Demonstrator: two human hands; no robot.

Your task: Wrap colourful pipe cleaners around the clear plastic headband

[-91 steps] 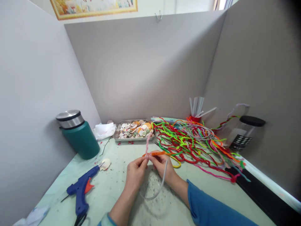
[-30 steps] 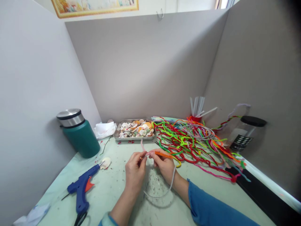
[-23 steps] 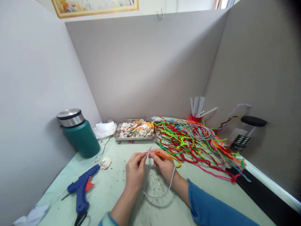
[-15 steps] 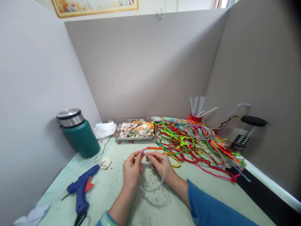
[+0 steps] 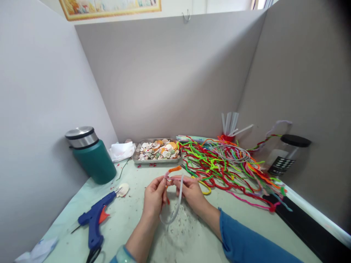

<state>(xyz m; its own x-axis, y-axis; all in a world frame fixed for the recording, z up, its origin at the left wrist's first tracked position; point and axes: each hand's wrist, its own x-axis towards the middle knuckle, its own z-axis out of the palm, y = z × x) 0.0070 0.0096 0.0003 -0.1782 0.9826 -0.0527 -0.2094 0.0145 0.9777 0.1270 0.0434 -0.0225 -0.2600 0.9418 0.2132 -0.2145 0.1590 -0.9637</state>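
My left hand (image 5: 154, 197) is closed in a pinch on a pink and orange pipe cleaner (image 5: 174, 169), whose orange end sticks up and to the right. Beside it, my right hand (image 5: 192, 193) pinches the pink part, the fingertips of both hands almost meeting. A pale, cord-like strand (image 5: 179, 204) curves in a loop below and in front of the fingers; where it joins the pipe cleaner is hidden. More orange shows under the left fingers. Just beyond the right hand lies a heap of coloured pipe cleaners (image 5: 216, 164).
A blue glue gun (image 5: 95, 215) lies at left, its tip by a pale disc (image 5: 124, 189). Behind it stands a green bottle (image 5: 94, 160). A metal tray (image 5: 157, 161) holds buttons or shell-like pieces. A black-lidded jar (image 5: 285, 157) and a red cup of white sticks (image 5: 228, 137) stand at right.
The orange end has swung left and shortened in view, and an orange piece now shows below the left fingers. The pale loop has shifted left. Both hands keep their pinch.
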